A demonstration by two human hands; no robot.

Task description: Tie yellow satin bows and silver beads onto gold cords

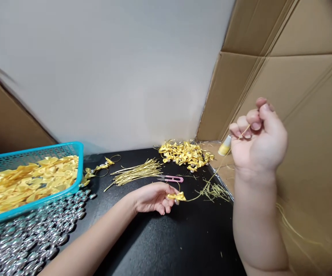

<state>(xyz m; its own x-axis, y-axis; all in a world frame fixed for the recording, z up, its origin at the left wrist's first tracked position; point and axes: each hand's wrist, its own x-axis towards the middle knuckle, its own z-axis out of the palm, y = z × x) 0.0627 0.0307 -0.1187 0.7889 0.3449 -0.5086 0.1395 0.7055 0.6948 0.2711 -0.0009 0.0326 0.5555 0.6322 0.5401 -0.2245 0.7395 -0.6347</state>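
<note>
Low over the black table, my left hand [156, 197] pinches a yellow ribbon bow [176, 196] with a small silvery bead under it and a thin loop of cord above. My right hand [259, 140] is raised at the right, its fingers closed on a thin golden cord [244, 132]. A strand of cord runs from the bow toward the right, passing near a heap of short cord clippings [215, 191]. Just beyond my left hand lie pink-handled thread snips [171, 179], touching nothing I hold.
At the left stands a blue basket [81, 165] of yellow bows, with many silver beads [45, 226] before it. Cut golden cords [138, 173] and a pile of beaded bows [185, 153] lie farther back. A thread spool [224, 145] stands right, by cardboard walls [312, 96].
</note>
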